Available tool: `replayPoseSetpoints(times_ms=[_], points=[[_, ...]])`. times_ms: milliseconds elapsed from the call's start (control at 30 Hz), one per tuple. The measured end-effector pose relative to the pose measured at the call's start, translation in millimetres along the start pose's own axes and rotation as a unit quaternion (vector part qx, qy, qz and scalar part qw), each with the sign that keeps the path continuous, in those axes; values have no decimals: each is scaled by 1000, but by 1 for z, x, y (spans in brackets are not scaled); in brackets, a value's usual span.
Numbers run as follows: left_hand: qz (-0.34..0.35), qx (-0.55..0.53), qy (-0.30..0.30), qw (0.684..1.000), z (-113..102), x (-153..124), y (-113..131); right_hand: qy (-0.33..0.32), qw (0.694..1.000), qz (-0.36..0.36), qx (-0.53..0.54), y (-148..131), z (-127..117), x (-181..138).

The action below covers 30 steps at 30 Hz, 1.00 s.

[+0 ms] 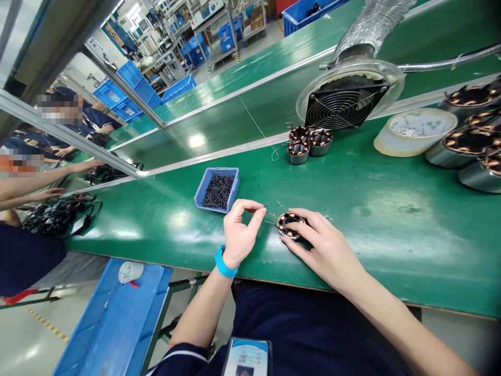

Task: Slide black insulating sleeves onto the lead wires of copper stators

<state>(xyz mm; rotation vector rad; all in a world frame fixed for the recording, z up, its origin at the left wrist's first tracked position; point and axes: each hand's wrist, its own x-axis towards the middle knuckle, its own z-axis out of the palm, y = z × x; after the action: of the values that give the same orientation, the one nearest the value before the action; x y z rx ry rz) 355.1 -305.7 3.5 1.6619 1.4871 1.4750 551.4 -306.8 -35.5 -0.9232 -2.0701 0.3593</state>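
A coil ring (pixel 283 222) is steadied by the right hand (pixel 326 245), leads (pixel 272 224) leftward presumably for access, a slim piece (pixel 266 207) being pinched by the left hand (pixel 241 235).

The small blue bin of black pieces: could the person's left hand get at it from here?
Probably yes: the left hand is close beside the small blue bin, whose top is open, and nothing visible blocks the way. The hand's pinched fingers might need to part first.
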Motion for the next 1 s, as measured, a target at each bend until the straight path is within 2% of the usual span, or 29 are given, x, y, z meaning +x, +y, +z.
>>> replayPoseSetpoints(times_ms=[133, 233, 367, 467, 567, 767, 1000], points=[[-12, 5, -31, 999, 0, 0, 2, 2, 1000, -1, 1, 0, 0, -1], [-55, -9, -78, 995, -4, 4, 5, 3, 1000, 0, 2, 0, -1, -1], [-127, -108, -164, 972, -12, 17, 8, 8, 1000, -2, 0, -1, -1, 0], [-138, -183, -144, 963, -13, 29, 7, 5, 1000, -4, 1, -1, -1, 0], [-151, -197, -117, 961, -7, 42, 4, 2, 1000, -2, 2, 0, -2, 0], [-166, -180, -147, 958, 7, 51, 6, 4, 1000, 0, 1, 0, 0, -1], [-160, -162, -165, 960, 8, 48, 7, 6, 1000, 3, 3, 0, -1, -1]])
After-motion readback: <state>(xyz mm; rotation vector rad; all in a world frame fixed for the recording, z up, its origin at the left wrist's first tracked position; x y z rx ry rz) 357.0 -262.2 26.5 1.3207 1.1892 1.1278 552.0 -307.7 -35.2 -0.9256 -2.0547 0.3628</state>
